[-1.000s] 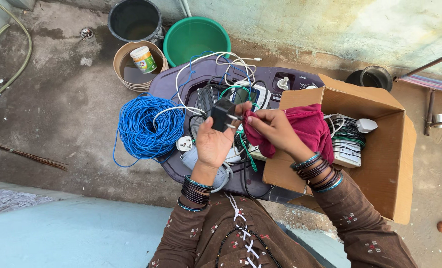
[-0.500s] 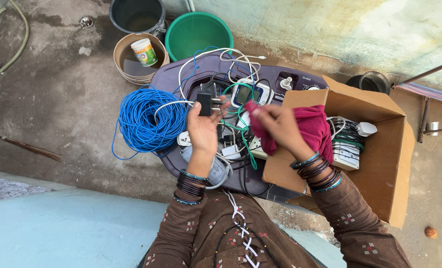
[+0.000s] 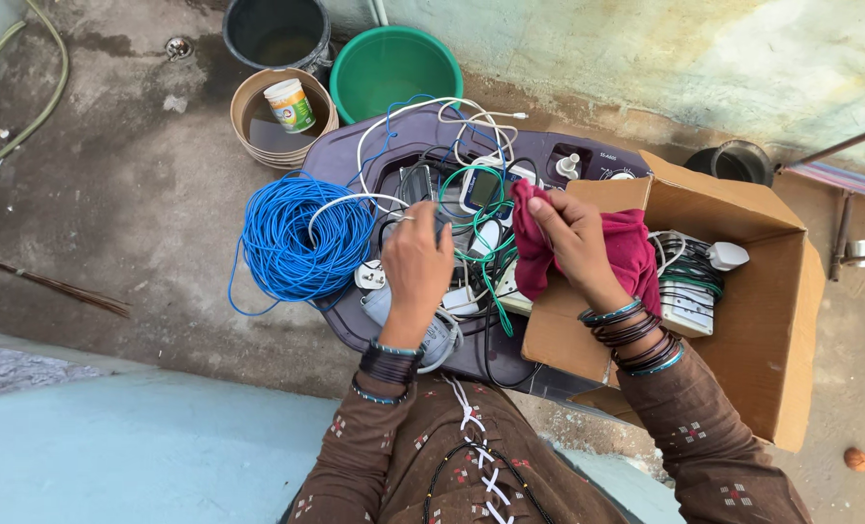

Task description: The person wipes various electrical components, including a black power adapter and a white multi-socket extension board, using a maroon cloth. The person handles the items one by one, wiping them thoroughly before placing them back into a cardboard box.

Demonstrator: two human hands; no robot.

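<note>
Crumpled magenta cloth point(image 3: 627, 247) bunched in right hand point(image 3: 573, 233).

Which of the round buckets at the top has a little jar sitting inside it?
The tan bucket on the left; a small white jar stands in it. The green bucket and the dark bucket show nothing inside.

stained concrete floor point(image 3: 112, 204), weathered pale wall point(image 3: 665, 58), flat daylight.
</note>
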